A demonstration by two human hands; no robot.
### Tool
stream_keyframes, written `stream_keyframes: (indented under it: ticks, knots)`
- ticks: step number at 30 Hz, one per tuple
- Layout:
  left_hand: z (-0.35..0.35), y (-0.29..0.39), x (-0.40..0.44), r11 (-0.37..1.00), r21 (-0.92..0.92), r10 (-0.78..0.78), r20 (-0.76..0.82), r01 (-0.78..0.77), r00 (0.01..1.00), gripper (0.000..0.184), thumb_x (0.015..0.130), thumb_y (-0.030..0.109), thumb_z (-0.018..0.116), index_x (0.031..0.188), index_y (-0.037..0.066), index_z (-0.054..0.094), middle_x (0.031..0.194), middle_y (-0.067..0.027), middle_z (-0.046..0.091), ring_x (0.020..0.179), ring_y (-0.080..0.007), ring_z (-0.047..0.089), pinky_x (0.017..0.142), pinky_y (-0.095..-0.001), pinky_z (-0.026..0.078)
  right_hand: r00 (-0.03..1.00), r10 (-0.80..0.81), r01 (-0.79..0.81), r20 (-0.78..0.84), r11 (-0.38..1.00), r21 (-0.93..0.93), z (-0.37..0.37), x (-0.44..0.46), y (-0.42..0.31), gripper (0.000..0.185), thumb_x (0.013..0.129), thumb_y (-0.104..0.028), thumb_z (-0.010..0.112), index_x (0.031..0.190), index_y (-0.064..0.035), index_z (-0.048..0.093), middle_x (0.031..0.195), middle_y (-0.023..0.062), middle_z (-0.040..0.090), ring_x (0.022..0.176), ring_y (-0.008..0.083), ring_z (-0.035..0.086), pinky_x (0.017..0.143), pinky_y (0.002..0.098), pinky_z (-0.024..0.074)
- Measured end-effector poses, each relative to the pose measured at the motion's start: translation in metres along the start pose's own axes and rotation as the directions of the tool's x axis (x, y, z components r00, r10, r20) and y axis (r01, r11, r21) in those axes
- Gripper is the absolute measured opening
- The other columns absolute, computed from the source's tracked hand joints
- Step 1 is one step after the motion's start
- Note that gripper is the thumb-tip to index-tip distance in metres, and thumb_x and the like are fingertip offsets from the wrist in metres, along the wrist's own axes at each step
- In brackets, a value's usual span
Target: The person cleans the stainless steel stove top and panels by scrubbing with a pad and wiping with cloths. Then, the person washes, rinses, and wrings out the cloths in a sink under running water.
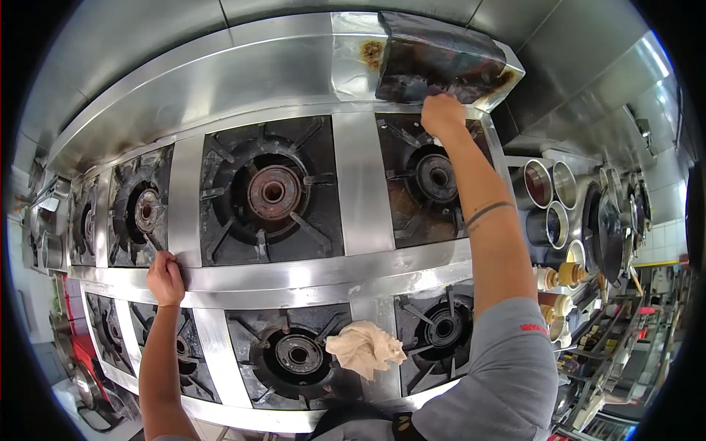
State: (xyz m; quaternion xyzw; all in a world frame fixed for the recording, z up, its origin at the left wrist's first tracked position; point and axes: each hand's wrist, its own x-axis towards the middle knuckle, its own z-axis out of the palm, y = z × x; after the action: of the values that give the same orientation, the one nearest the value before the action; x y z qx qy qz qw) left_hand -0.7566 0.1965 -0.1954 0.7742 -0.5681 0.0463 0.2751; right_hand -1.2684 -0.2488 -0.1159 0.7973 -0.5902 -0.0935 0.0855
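My right hand (443, 116) is reached out to the back of the stove, its fingers curled closed at the lower edge of a dark, scorched metal sheet (441, 59). What is inside that fist is hidden, with a small pale bit showing beneath it. Below it lies the back right burner (438, 175). My left hand (165, 278), also closed, rests on the steel ledge (294, 278) between the two burner rows, close to a grate arm of a back left burner (146, 211). Its fingers hide whatever they may hold. A crumpled beige cloth (365, 348) lies by the front middle burner (298, 355).
The large back middle burner (273, 192) sits between my arms. A tall steel backsplash (220, 84) runs behind the stove. To the right stand steel pots (537, 184), sauce bottles (571, 274), dark pans (607, 235) and a shelving rack (618, 353).
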Motion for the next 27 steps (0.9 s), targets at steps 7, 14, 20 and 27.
stream_keyframes:
  ticks: [7,14,20,27]
  knots:
    - [-0.001,0.007,0.001,0.999,0.027,-0.035,0.019,0.034,0.999,0.011,0.092,0.006,0.048,0.092,0.004,0.059,0.080,-0.0168,0.065,0.073,-0.0387,0.064,0.066,-0.0452,0.049,0.985,-0.117,0.134,-0.126,0.982,0.133,-0.014,0.000,-0.072,0.024,0.086,-0.012,0.060,0.099,-0.0014,0.078,0.107,0.0241,0.074,0.109,0.0408,0.069,0.091,0.0472,0.0570]
    - [0.002,0.006,0.000,0.998,0.059,-0.030,0.004,0.030,1.000,0.011,0.092,0.008,0.048,0.092,0.004,0.059,0.080,-0.0168,0.064,0.073,-0.0394,0.063,0.067,-0.0458,0.049,0.969,-0.166,0.197,-0.181,0.965,0.173,-0.010,0.002,-0.107,0.024,0.089,-0.013,0.059,0.096,-0.0019,0.079,0.102,0.0216,0.075,0.107,0.0378,0.068,0.090,0.0433,0.0572]
    - [0.003,0.002,-0.001,0.998,0.055,-0.036,0.014,0.035,0.999,0.012,0.091,0.008,0.048,0.093,0.005,0.059,0.080,-0.0171,0.064,0.074,-0.0402,0.063,0.067,-0.0467,0.049,0.915,-0.301,0.365,-0.269,0.901,0.233,-0.013,0.018,-0.173,0.026,0.090,-0.016,0.057,0.094,-0.0061,0.080,0.100,0.0177,0.076,0.105,0.0334,0.068,0.088,0.0435,0.0556]
    - [0.003,0.000,-0.003,0.998,0.065,-0.024,-0.012,0.024,1.000,0.010,0.090,0.010,0.050,0.093,0.008,0.060,0.081,-0.0173,0.065,0.077,-0.0419,0.064,0.068,-0.0488,0.049,0.853,-0.405,0.471,-0.329,0.868,0.154,-0.010,0.009,-0.158,0.022,0.085,-0.014,0.060,0.094,-0.0047,0.078,0.101,0.0173,0.075,0.098,0.0344,0.068,0.085,0.0463,0.0539]
